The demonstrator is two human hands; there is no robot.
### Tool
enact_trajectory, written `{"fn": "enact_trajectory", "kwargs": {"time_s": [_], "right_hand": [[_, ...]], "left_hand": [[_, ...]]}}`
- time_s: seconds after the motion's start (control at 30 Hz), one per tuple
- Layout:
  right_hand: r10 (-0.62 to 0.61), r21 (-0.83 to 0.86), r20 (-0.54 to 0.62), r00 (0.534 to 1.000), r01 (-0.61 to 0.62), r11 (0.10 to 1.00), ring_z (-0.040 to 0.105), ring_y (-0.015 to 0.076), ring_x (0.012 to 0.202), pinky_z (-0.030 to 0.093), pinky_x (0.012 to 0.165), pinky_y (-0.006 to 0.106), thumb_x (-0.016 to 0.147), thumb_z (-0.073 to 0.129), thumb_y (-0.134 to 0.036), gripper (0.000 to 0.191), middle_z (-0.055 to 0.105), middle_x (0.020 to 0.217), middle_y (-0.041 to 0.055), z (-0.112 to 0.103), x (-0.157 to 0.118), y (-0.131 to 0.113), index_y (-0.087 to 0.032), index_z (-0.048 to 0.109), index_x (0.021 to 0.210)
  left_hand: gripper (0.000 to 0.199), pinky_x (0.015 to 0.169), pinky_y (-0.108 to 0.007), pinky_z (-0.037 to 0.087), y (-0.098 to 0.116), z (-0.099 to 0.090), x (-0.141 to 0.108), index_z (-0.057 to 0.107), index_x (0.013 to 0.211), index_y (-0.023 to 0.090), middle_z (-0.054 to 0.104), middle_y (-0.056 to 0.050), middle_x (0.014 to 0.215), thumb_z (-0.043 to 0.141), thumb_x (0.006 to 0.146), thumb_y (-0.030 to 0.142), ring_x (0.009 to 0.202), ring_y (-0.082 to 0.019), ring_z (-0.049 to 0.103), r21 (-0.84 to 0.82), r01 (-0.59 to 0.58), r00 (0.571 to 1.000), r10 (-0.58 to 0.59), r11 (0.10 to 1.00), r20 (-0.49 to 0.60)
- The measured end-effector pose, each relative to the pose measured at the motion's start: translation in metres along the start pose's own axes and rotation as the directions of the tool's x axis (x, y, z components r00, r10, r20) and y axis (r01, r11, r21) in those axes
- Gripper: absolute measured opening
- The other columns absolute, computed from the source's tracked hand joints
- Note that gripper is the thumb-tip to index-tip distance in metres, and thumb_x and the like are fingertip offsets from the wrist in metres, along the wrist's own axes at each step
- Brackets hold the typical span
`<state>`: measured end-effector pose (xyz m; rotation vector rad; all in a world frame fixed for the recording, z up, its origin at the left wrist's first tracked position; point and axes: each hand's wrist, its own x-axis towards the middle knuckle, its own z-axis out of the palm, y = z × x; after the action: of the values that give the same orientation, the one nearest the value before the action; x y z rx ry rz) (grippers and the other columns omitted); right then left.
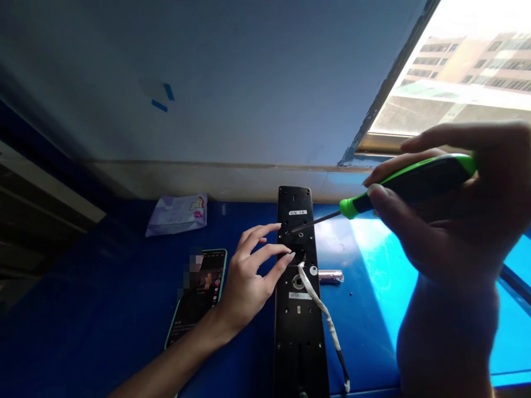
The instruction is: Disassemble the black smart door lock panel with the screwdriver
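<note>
In my right hand is a green and black screwdriver, its shaft slanting down to the left. The tip is over the upper part of a long black plate, with contact unclear. This plate has screw holes and a white "CE 15" label. My left hand rests at the plate's left side, thumb and index finger pinched together near its middle; anything between them is too small to make out. A white-wrapped cable runs from the plate down to the lower right.
Left of the plate lies a phone with its screen lit. A lilac packet is by the wall. Beside the plate's right edge sits a shiny pink cylinder, and a tiny dark piece lies on the blue table.
</note>
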<state>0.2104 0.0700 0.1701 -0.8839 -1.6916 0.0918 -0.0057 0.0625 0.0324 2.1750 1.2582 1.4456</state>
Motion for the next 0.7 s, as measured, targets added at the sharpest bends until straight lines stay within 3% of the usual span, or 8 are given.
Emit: {"fn": "enact_trajectory", "kwargs": {"time_s": [0.07, 0.27, 0.7], "right_hand": [[0.012, 0.038, 0.034, 0.999, -0.014, 0.999, 0.074, 0.0291, 0.091, 0.061, 0.061, 0.040, 0.084, 0.076, -0.016, 0.034, 0.070, 0.090, 0.0023, 0.009, -0.001, 0.000, -0.034, 0.065, 0.110], [-0.010, 0.031, 0.093, 0.996, 0.007, 1.000, 0.074, 0.0240, 0.084, 0.061, 0.063, 0.041, 0.084, 0.073, -0.016, 0.032, 0.070, 0.097, 0.0011, 0.024, -0.004, 0.002, -0.031, 0.062, 0.110], [-0.009, -0.024, 0.213, 0.977, 0.015, 1.000, 0.073, 0.0211, 0.085, 0.059, 0.069, 0.041, 0.084, 0.070, -0.010, 0.034, 0.071, 0.090, -0.0024, 0.033, -0.006, 0.002, -0.031, 0.062, 0.110]], "left_hand": [[0.007, 0.097, -0.046, 0.062, -0.004, -0.001, -0.004, 0.079, 0.095, 0.024, 0.071, -0.009, 0.136, 0.073, 0.096, 0.022, 0.127, -0.029, 0.064, 0.001, 0.013, 1.000, -0.013, 1.000, 0.023], [0.009, 0.108, -0.052, 0.059, -0.010, 0.002, -0.013, 0.078, 0.097, 0.025, 0.070, -0.010, 0.141, 0.069, 0.098, 0.024, 0.131, -0.030, 0.064, -0.015, 0.047, 0.996, -0.045, 0.999, 0.072], [0.010, 0.109, -0.047, 0.059, -0.008, 0.003, -0.015, 0.076, 0.097, 0.024, 0.068, -0.011, 0.144, 0.067, 0.100, 0.025, 0.129, -0.028, 0.068, -0.030, 0.045, 0.995, -0.042, 0.999, 0.095]]}}
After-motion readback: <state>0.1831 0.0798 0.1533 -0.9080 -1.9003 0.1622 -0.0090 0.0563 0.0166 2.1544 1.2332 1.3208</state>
